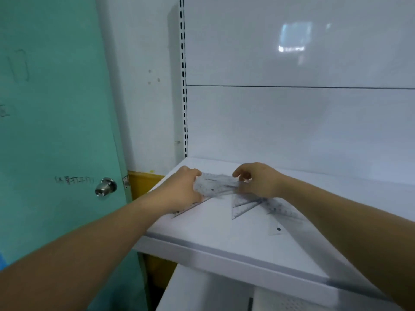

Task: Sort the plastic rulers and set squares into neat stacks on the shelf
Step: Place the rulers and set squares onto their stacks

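A bunch of transparent plastic rulers (pixel 215 185) with dark printed marks is held low over the flat white shelf (pixel 213 234), a little below the centre of the frame. Whether the bunch touches the shelf or is lifted slightly cannot be told. The left hand (pixel 183 187) is closed round the left end of the bunch, with the fingers curled over the plastic. The right hand (pixel 258 180) is placed at the right end, and the plastic is pinched there by its bent fingertips; the thumb is partly hidden. One long clear strip is seen to reach out from under the left hand toward the lower left, and its far end lies on the shelf.

Just below the right hand, transparent triangular set squares (pixel 243 208) are spread on the shelf like a fan. They overlap each other, and their points are directed toward the lower part of the frame. To the right of them, one more clear plastic piece with a small black dot (pixel 278 229) is laid flat, close to the right forearm.

On the left side of the frame a turquoise door (pixel 56 131) with a round metal knob (pixel 105 186) is seen. A white slotted upright (pixel 184 86) and a glossy white back panel (pixel 292 122) are found behind the shelf.
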Demonstrator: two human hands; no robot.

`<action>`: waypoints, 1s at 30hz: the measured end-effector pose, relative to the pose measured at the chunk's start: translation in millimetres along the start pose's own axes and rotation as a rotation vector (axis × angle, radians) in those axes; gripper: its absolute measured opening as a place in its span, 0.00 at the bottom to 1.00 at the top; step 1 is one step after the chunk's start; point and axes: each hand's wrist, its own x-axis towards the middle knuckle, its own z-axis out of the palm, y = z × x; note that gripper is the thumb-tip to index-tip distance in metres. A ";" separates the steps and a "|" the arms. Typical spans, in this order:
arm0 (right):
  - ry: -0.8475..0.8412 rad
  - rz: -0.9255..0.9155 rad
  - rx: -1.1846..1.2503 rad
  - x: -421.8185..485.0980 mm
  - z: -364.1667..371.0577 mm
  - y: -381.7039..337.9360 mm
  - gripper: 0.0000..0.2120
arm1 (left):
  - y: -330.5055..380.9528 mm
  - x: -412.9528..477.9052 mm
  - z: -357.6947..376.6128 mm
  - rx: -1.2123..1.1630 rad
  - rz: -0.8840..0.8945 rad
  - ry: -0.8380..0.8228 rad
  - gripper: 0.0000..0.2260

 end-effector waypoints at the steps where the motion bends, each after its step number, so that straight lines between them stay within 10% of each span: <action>1: 0.027 0.022 0.003 -4.6 0.7 -2.0 0.17 | -0.9 -2.0 -0.8 0.009 0.006 0.001 0.25; 15: 0.142 -0.035 -0.142 -25.0 6.1 -23.5 0.16 | -20.0 -30.3 -10.3 -0.129 -0.088 0.043 0.32; 30: 0.160 0.246 0.360 -39.6 2.1 -24.0 0.10 | -34.2 -26.4 -16.3 -0.046 -0.093 0.087 0.32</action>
